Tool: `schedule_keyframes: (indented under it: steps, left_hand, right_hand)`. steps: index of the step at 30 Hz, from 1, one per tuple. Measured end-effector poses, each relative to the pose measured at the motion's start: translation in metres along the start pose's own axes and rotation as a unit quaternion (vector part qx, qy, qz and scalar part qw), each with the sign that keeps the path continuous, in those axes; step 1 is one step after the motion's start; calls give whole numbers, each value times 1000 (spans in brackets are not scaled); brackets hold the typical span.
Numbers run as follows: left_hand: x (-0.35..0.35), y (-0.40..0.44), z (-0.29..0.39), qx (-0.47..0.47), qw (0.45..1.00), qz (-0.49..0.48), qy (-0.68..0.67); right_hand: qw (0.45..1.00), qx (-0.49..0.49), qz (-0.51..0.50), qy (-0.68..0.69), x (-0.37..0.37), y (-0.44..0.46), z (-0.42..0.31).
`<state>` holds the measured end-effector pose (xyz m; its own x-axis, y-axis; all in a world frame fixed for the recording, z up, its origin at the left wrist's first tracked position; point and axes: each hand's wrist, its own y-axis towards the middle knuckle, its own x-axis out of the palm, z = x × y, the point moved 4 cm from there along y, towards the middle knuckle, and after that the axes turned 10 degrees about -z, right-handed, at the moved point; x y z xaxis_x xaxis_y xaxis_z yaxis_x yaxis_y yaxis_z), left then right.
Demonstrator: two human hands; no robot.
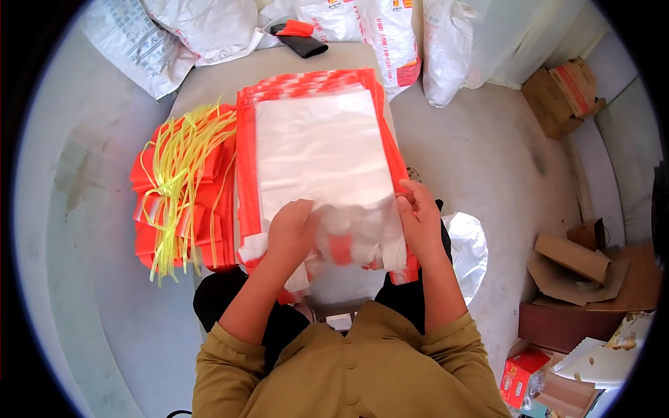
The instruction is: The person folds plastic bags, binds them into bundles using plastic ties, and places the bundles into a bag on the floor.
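Note:
A white translucent plastic bag (320, 146) lies flat on a stack of red mesh or plastic bags (247, 174) in front of me. My left hand (291, 230) is on the white bag's lower left part, its fingertips bent inward and partly hidden. At the bag's lower right edge is my right hand (419, 217), fingers curved and apart, touching or close to the edge. The white bag's lower end is crumpled between my hands. To the left sit folded red bundles (144, 240) with yellow ties (167, 188) across them.
Filled white sacks (202, 28) stand behind the work surface (348, 57), where a black and red item (303, 43) lies. Cardboard boxes (557, 97) are at the back right, with more open cartons (575, 268) at the lower right. A white bag (468, 251) is beside my right forearm.

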<state>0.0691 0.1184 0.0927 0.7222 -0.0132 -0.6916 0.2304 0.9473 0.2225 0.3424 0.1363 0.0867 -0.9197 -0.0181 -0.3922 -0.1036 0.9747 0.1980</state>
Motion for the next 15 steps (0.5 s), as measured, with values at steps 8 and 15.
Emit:
schedule_keyframes:
  steps: [8,15]
  left_hand:
    - [-1,2,-5,-47,991,-9,-125]
    - [-3,2,-3,-94,979,-28,-178]
  right_hand:
    - [998,-29,-45,24,19,10,-7]
    - [987,57,-99,117,17,9,-7]
